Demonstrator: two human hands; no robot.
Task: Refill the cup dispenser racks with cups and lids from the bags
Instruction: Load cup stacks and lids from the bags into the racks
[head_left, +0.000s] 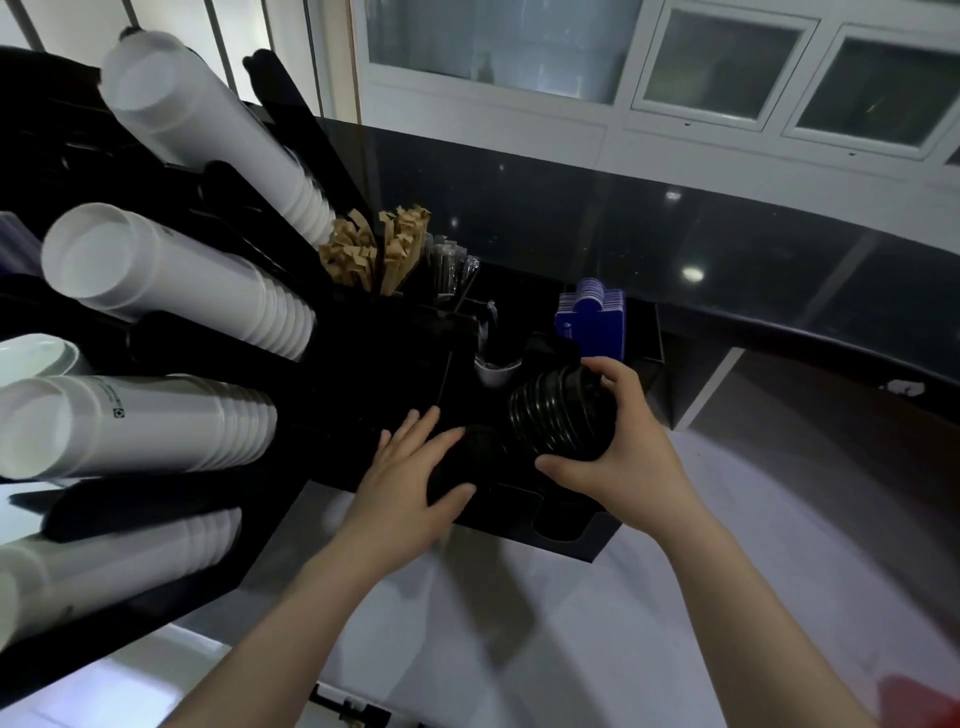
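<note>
My right hand (621, 441) grips a stack of black lids (558, 415), tilted on its side above the front slots of a black organiser (566, 538). My left hand (410, 473) rests on a second, smaller stack of black lids (475, 457) sitting in the slot just left of the first; fingers wrap its left side. On the left a black rack (218, 364) holds several columns of white paper cups (171, 280) lying nearly horizontal, mouths towards me. No bags are in view.
Behind the lid slots the organiser holds brown paper stirrers (374, 249), wrapped straws (452, 270) and blue sachets (592, 317). A dark glossy counter (727, 244) runs behind, with white-framed windows above. White floor lies below my arms.
</note>
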